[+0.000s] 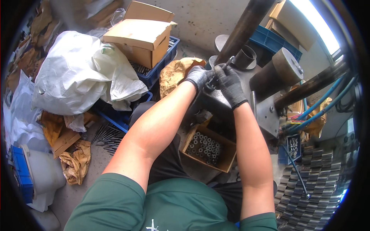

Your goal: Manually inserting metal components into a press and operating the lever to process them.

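Observation:
Both my hands wear dark grey knit gloves and meet just over the near edge of a heavy steel machine table [246, 81]. My left hand [199, 77] is closed, its fingertips against a small dark metal part [211, 83] between the two hands. On the right, my right hand [230, 85] has its fingers curled round a slim metal piece [230, 61], whose bright end sticks out above the fingers. Fingers and glove hide most of both pieces, so their kind does not show. Below the hands stands a cardboard box [227, 163] with many round, hollow-ended metal parts [204, 146].
Thick steel columns [241, 30] and a large cylinder [275, 71] rise from the machine. At left are a white sack [73, 73], an open carton [135, 38] on a blue crate, and loose metal rods [110, 136]. Stacked metal blocks [312, 181] and blue hoses [323, 107] lie right.

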{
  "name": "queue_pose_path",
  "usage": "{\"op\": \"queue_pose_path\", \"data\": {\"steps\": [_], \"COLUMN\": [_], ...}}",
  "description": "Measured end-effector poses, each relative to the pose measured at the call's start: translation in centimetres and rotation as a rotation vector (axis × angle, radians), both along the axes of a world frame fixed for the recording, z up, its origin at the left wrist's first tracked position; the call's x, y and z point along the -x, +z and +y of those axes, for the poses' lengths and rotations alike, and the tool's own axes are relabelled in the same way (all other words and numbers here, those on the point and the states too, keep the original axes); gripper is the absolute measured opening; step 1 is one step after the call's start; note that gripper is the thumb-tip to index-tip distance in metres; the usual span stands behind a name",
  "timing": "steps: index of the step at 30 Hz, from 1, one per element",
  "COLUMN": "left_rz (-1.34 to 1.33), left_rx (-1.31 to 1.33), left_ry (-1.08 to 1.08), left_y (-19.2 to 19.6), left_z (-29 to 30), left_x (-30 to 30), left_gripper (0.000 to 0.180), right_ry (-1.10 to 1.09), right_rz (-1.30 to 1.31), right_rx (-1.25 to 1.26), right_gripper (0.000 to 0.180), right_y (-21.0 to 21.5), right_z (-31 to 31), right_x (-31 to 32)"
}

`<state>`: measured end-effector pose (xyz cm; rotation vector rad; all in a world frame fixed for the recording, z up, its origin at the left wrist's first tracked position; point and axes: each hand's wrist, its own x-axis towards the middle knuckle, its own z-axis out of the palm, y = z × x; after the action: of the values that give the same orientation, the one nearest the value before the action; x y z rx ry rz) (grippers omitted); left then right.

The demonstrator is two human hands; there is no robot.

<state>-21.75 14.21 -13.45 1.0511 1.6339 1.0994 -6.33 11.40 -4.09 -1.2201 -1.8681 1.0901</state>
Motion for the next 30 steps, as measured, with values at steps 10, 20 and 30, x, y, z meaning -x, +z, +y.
{"op": "queue_pose_path", "data": {"steps": [10,20,30], "left_rz": [0.19,0.36,-0.615], "left_rx": [0.051,-0.032,-0.052], "left_ry": [-0.039,-0.228,-0.982], "left_y": [4.1,11.0,8.2], "left_z": [-1.9,-7.4,-13.8], "left_x": [-0.5,-4.9,-17.7], "left_gripper": [0.059,0.041,0.035], "right_ry": [0.175,0.126,-0.109], "right_rz": [0.074,0.033,0.18], "right_rx": [-0.575,-0.494,0.309], "right_gripper": [0.02,0.033,0.043], "right_y": [-2.7,-3.5,7.3], "right_z": [-7.2,-10.9,-13.2], "right_x": [-3.6,-8.3,-21.5]}}
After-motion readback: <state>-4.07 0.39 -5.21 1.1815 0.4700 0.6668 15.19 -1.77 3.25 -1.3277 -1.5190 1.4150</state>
